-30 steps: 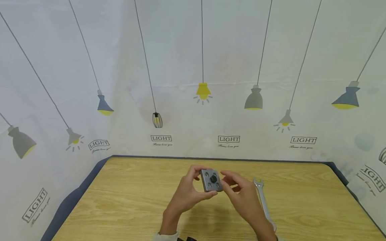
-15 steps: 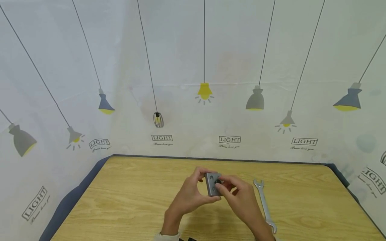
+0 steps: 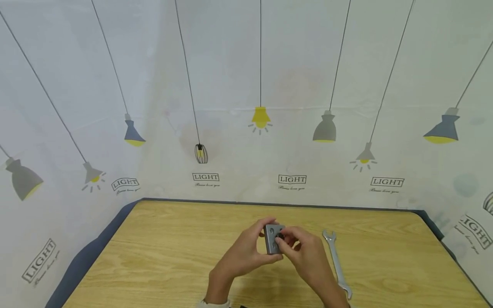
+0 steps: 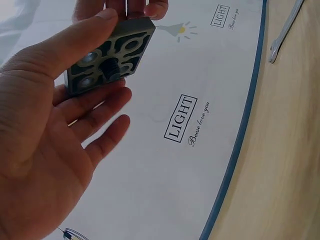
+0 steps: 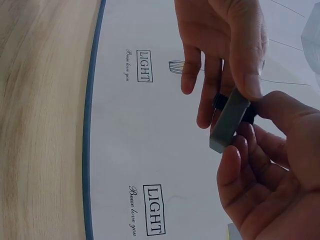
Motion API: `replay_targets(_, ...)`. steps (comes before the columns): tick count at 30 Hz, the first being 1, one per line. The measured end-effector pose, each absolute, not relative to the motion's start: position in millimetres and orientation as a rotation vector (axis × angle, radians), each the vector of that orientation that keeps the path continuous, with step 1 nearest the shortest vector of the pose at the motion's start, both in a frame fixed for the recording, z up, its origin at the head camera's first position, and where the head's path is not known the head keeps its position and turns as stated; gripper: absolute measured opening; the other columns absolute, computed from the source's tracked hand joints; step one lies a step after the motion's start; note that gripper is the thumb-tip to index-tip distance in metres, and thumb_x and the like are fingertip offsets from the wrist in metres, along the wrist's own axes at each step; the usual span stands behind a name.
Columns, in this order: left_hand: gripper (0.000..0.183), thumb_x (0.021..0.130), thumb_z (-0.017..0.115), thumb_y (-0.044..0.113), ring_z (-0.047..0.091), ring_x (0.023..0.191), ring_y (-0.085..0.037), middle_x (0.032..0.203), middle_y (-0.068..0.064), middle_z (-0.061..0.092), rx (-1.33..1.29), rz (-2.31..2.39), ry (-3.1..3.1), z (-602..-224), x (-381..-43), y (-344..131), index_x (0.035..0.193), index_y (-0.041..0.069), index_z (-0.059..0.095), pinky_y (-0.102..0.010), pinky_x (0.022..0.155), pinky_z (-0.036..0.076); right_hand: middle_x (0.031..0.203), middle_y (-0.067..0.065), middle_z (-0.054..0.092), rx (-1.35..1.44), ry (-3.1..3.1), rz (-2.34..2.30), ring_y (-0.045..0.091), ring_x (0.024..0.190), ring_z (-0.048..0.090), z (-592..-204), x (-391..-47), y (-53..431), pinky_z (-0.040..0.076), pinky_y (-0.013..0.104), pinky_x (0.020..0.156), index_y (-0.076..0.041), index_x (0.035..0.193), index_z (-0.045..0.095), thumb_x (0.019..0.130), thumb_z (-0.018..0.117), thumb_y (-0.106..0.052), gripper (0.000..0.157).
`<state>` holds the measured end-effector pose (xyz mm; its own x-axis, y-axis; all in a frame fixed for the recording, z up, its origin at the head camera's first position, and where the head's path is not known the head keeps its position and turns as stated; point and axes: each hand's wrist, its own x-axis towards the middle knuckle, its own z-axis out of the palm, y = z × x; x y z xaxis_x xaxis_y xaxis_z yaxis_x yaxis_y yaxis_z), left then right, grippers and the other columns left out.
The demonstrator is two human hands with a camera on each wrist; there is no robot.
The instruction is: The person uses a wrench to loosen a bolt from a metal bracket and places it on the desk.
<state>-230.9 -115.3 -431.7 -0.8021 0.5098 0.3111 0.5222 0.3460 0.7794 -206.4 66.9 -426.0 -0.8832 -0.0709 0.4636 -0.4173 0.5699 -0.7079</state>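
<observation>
Above the table, my left hand (image 3: 242, 252) holds a grey square plate (image 3: 271, 244) by opposite edges, thumb on one and fingers on the other. Round holes mark its corners. In the left wrist view, the ribbed back of the plate (image 4: 112, 37) shows, with a dark bolt end (image 4: 111, 68) at its centre. The right wrist view has the plate (image 5: 229, 122) edge-on, a black threaded bolt (image 5: 219, 102) sticking out on one side. On the other side, thumb and fingers of my right hand (image 3: 310, 256) pinch the black bolt head, partly hidden by them.
A silver open-ended wrench (image 3: 337, 264) lies on the wooden table (image 3: 161, 252), to the right of my right hand. Behind the table's dark blue edge stands a white wall covering (image 3: 239, 154) printed with lamps.
The plate has turned and shifted slightly right and nearer, with my left hand. My right fingers have moved from beside the plate onto the bolt head, covering most of it.
</observation>
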Motion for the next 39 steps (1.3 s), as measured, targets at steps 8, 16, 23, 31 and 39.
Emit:
replay_targets(8,0.073,0.081,0.084,0.023,0.059,0.109,-0.007,0.126,0.003,0.061,-0.968,-1.33,-2.651,-428.8,-228.8,-114.0,0.142,0.011,0.046,-0.027,0.094,0.051,0.072,-0.01,0.058,0.434,-2.435,1.187,-0.002,0.065,0.052,-424.8,-203.8,65.5,0.048,0.019,0.054,-0.009,0.09,0.071,0.08,0.08,-0.003,0.015)
replay_targets(16,0.064,0.08,0.084,0.026,0.063,0.099,-0.006,0.117,0.002,0.068,-0.929,-1.297,-2.657,-425.8,-227.8,-116.2,0.134,0.012,0.053,-0.026,0.085,0.053,0.074,-0.011,0.06,0.428,-2.437,1.202,-0.001,0.067,0.053,-423.8,-203.2,65.8,0.048,0.02,0.054,-0.01,0.092,0.073,0.081,0.079,-0.004,0.014)
replay_targets(23,0.063,0.079,0.085,0.022,0.063,0.106,-0.008,0.119,0.005,0.067,-0.957,-1.372,-2.581,-424.0,-227.5,-116.5,0.133,0.015,0.052,-0.03,0.093,0.052,0.075,-0.012,0.06,0.446,-2.402,1.25,-0.001,0.068,0.053,-421.4,-202.6,68.0,0.047,0.02,0.054,-0.011,0.095,0.073,0.082,0.078,-0.003,0.016)
replay_targets(31,0.063,0.078,0.086,0.023,0.062,0.1,-0.006,0.118,0.005,0.067,-0.959,-1.303,-2.52,-424.3,-227.3,-117.9,0.132,0.018,0.053,-0.032,0.093,0.052,0.081,-0.011,0.063,0.482,-2.391,1.255,0.0,0.071,0.053,-418.8,-202.0,68.9,0.047,0.02,0.053,-0.013,0.099,0.075,0.082,0.078,-0.002,0.02)
replay_targets(39,0.063,0.077,0.087,0.026,0.062,0.098,-0.007,0.116,0.008,0.067,-0.918,-1.27,-2.537,-425.2,-226.2,-120.1,0.132,0.021,0.054,-0.031,0.09,0.052,0.083,-0.01,0.064,0.473,-2.401,1.316,0.002,0.074,0.058,-418.4,-201.8,68.9,0.049,0.022,0.053,-0.014,0.104,0.075,0.084,0.078,-0.008,0.021)
